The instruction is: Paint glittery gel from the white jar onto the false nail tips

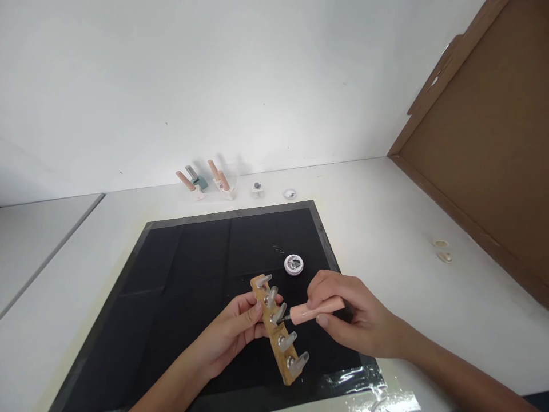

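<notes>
My left hand [240, 326] grips a narrow wooden nail stand [278, 339] by its upper half, tilted over the black mat. Several clear false nails [287, 341] stick out along it on small round mounts. In my right hand [355, 312] is a nail polish brush [311, 312] with a pink cap handle, held between thumb and fingers. Its dark bristle tip touches or nearly touches the middle nail [279, 313]. Just beyond the stand, a small round pot [294, 264] with silvery contents sits on the mat.
A black mat [193, 274] is taped to the white table. Along the wall stand several polish bottles [223, 182], a small clear jar [257, 190] and a round lid [289, 194]. Two small pale rings [441, 250] lie to the right, near a cardboard panel [484, 143].
</notes>
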The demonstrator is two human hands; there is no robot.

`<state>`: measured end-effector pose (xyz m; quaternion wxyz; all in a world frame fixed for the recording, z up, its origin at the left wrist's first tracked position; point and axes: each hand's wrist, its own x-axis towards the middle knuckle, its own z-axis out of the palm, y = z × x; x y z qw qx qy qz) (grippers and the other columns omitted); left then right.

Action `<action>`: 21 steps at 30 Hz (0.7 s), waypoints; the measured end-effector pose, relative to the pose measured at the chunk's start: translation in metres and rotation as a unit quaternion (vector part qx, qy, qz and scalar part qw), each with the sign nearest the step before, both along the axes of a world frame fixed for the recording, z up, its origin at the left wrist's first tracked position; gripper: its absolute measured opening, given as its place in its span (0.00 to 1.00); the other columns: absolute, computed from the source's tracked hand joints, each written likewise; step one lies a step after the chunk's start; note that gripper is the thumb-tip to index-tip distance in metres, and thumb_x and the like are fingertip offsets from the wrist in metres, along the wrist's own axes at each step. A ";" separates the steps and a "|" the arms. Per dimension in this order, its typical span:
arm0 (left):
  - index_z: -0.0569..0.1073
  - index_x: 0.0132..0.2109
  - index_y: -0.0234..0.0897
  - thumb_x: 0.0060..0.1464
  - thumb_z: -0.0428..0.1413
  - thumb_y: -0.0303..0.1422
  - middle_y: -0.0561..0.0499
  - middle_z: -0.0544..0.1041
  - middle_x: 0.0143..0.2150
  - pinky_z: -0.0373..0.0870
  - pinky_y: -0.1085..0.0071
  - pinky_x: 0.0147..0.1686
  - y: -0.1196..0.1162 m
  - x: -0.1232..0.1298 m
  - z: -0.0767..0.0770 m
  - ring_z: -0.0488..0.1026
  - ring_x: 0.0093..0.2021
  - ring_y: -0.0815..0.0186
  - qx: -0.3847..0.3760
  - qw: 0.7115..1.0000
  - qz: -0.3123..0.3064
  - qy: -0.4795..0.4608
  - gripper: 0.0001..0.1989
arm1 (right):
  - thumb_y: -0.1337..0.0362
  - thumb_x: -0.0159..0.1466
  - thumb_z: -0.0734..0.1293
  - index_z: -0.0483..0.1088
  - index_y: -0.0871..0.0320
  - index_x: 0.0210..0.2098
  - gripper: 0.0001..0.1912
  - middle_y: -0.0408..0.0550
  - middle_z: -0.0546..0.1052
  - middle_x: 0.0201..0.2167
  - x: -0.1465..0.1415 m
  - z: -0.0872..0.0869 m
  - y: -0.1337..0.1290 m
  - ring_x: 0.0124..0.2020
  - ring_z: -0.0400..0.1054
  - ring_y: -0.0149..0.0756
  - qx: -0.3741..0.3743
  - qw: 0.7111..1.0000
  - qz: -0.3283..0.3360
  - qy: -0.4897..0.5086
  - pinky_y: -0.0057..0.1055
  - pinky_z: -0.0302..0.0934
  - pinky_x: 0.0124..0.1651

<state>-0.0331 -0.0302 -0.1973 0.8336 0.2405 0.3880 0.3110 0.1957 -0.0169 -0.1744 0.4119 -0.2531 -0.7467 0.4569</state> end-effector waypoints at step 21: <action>0.79 0.41 0.37 0.44 0.66 0.35 0.49 0.76 0.35 0.67 0.69 0.40 -0.005 -0.002 -0.003 0.72 0.36 0.66 0.017 1.000 0.003 -0.003 0.15 | 0.73 0.61 0.60 0.65 0.55 0.33 0.06 0.43 0.72 0.28 0.003 0.001 0.004 0.25 0.61 0.30 -0.078 0.993 -0.082 -0.021 0.27 0.58 0.26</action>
